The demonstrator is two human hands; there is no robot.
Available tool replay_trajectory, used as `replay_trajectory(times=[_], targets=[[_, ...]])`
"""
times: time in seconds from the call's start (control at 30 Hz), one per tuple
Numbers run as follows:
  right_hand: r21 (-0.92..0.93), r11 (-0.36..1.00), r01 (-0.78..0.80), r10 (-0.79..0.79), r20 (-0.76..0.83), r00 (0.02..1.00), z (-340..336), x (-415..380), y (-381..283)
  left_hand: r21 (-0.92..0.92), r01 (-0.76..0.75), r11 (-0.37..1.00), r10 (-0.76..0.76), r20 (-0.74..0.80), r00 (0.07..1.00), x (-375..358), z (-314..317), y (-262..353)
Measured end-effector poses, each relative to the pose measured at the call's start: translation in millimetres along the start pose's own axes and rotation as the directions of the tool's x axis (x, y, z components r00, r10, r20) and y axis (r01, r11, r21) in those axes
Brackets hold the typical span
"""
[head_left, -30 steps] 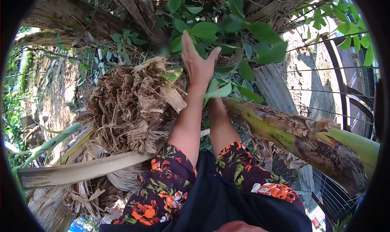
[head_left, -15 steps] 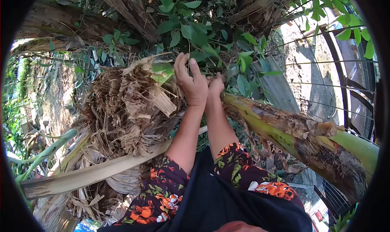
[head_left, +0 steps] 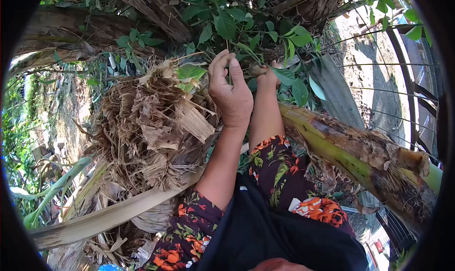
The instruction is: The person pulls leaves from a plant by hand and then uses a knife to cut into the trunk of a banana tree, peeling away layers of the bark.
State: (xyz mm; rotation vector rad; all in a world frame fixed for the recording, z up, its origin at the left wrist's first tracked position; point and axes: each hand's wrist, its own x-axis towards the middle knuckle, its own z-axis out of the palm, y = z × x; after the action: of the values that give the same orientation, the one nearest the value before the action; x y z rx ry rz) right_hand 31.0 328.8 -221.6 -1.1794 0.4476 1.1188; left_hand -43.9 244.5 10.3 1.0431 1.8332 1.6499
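Observation:
My left hand [head_left: 231, 90] is raised beside the torn fibrous stump [head_left: 151, 119], its fingers curled and thumb tip close to them. A thin stem [head_left: 227, 44] rises from those fingertips. Further right, my right hand [head_left: 268, 76] is closed among green leafy shoots [head_left: 251, 38], its fingers partly hidden by leaves. What it grips I cannot tell. A broad leaf [head_left: 298, 91] hangs just right of that wrist. The stump's top is frayed into brown strands, with a pale green piece [head_left: 189, 73] at its upper edge.
A thick green and brown trunk [head_left: 350, 152] slants down to the right. A long dry strip [head_left: 118, 214] lies at lower left. Thick brown stems [head_left: 85, 31] cross the top left. A grey board [head_left: 336, 91] and thin wires [head_left: 393, 91] stand at right.
My right hand has moved right and forward, away from my left wrist, in among the leaves. My left hand keeps its curled shape. The view has shifted slightly.

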Motion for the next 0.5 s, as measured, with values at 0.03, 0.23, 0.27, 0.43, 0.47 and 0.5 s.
replay_trajectory(times=[0.03,0.23,0.27,0.43,0.47,0.5], targets=[[0.0,1.0,-0.012,0.012,-0.006,1.0,-0.3,1.8,1.2,-0.001,0.002,1.0,-0.002,0.0,1.0,-1.6,-0.1,1.3],[-0.155,0.969,0.192,-0.183,0.072,0.98,10.7,7.1,-1.7,-0.051,0.042,0.998,-0.041,0.028,0.999,-6.0,-4.1,3.2],[-0.215,0.938,0.272,-0.255,0.101,0.962,14.0,3.3,-4.6,-0.035,0.04,0.999,-0.039,0.038,0.999,-5.6,-4.5,5.1],[-0.51,0.411,0.755,-0.654,0.412,0.635,18.3,-19.8,-18.2,0.194,-0.177,0.965,0.152,0.139,0.979,3.0,5.3,12.9],[-0.515,0.298,0.804,-0.677,0.48,0.559,18.0,-25.0,-21.7,0.211,-0.246,0.946,0.208,0.187,0.96,4.4,12.9,11.7],[-0.521,0.277,0.807,-0.647,0.52,0.557,18.4,-30.6,-24.1,0.226,-0.312,0.923,0.259,0.236,0.937,5.2,18.3,11.9]])
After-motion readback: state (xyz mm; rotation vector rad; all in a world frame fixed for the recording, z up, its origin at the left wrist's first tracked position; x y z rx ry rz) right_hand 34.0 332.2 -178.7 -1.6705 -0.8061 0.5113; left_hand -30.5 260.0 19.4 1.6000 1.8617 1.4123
